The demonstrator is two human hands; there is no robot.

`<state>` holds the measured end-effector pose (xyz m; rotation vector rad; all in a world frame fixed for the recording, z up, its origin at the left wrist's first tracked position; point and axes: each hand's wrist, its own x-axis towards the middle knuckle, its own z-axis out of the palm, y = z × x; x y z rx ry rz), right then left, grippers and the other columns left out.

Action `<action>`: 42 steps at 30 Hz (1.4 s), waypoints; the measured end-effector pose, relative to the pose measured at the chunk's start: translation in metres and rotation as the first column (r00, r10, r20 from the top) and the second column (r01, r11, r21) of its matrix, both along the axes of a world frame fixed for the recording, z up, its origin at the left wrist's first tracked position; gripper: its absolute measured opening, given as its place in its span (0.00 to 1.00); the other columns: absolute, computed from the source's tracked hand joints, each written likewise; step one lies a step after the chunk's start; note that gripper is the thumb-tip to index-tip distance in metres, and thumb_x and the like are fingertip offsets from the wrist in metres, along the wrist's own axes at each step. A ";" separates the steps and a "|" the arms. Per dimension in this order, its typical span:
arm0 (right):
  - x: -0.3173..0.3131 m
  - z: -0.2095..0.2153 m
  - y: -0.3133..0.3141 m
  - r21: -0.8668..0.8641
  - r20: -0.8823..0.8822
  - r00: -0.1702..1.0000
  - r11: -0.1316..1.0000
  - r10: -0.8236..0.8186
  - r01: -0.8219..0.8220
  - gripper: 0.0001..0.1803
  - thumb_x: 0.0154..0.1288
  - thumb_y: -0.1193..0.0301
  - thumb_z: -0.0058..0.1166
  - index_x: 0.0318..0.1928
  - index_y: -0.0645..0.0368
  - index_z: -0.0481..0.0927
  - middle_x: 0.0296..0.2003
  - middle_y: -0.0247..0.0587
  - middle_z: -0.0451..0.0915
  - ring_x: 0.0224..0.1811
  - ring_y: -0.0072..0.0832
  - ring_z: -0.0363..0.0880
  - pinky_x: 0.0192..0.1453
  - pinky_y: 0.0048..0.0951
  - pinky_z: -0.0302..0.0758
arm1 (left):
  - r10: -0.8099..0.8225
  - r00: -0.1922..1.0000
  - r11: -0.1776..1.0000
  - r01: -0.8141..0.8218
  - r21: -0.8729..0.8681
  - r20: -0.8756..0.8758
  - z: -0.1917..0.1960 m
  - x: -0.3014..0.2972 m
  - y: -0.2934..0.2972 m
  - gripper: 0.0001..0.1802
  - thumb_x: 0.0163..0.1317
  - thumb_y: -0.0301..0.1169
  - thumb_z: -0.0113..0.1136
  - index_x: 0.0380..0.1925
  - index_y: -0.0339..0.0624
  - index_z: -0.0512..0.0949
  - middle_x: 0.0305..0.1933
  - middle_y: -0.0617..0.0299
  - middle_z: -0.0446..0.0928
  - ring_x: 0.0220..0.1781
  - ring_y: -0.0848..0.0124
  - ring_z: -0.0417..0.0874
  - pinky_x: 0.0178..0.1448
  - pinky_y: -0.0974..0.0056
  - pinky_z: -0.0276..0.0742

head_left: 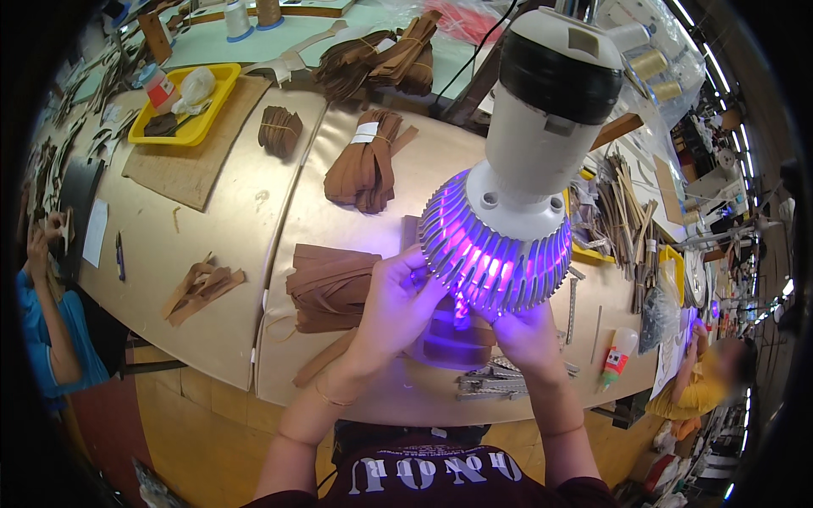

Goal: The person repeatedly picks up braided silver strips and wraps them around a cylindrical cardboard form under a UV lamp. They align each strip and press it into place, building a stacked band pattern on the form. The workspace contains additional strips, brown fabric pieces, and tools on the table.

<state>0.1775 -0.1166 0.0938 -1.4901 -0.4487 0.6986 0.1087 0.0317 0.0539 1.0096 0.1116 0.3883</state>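
Both hands work close together under a lamp: the left hand (396,306) has its fingers curled, their tips touching a brown leather piece (453,343), and the right hand (527,332) rests on that piece's other end, though whether either hand pinches it shut cannot be told. The piece is a small flat brown strip, washed violet by the light, lying near the front edge of the tan worktable (229,237), between the two hands. The lamp (517,169), white-bodied with a finned head glowing purple, hangs in front of the view and hides the fingertips of both hands and most of the piece. Just beside the left hand, further in on the table, sits a stack of brown strips (330,286); below the right hand lie grey metal strips (495,383) at the front edge. A glue bottle (618,356) with a red label lies near the table's right end. A tied bundle of brown strips (366,161) sits toward the back edge.
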 end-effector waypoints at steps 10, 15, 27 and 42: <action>0.001 0.019 -0.001 0.042 0.085 0.982 0.985 -0.170 0.167 0.53 0.59 0.89 0.53 0.76 0.53 0.36 0.66 0.48 0.59 0.61 0.31 0.72 0.59 0.32 0.77 | 0.018 1.000 0.999 -0.019 0.036 0.021 0.011 0.010 -0.004 0.10 0.66 0.23 0.59 0.46 0.32 0.78 0.41 0.60 0.83 0.42 0.77 0.83 0.48 0.69 0.82; -0.004 0.014 -0.003 0.172 0.188 0.917 0.931 -0.351 0.321 0.56 0.57 0.89 0.54 0.77 0.50 0.35 0.63 0.49 0.62 0.56 0.32 0.76 0.59 0.30 0.76 | -0.246 0.945 0.969 0.241 -0.050 -0.216 0.017 -0.019 -0.019 0.12 0.67 0.27 0.61 0.46 0.30 0.77 0.37 0.59 0.84 0.39 0.75 0.85 0.43 0.68 0.84; 0.011 0.023 -0.029 -0.563 0.826 0.271 0.750 0.495 0.347 0.08 0.53 0.74 0.63 0.34 0.59 0.80 0.40 0.43 0.80 0.46 0.35 0.78 0.66 0.56 0.63 | 0.029 0.993 0.842 0.038 0.538 -0.116 -0.002 -0.011 -0.008 0.10 0.62 0.30 0.63 0.39 0.36 0.82 0.32 0.56 0.81 0.30 0.62 0.83 0.38 0.61 0.77; 0.085 -0.004 -0.016 -0.447 0.485 0.846 0.894 0.220 0.024 0.14 0.55 0.74 0.62 0.42 0.65 0.78 0.31 0.44 0.82 0.32 0.31 0.81 0.41 0.32 0.76 | 0.333 0.902 0.895 -0.211 0.393 -0.276 -0.043 0.016 -0.015 0.11 0.54 0.25 0.68 0.39 0.35 0.84 0.44 0.57 0.78 0.36 0.69 0.81 0.42 0.66 0.78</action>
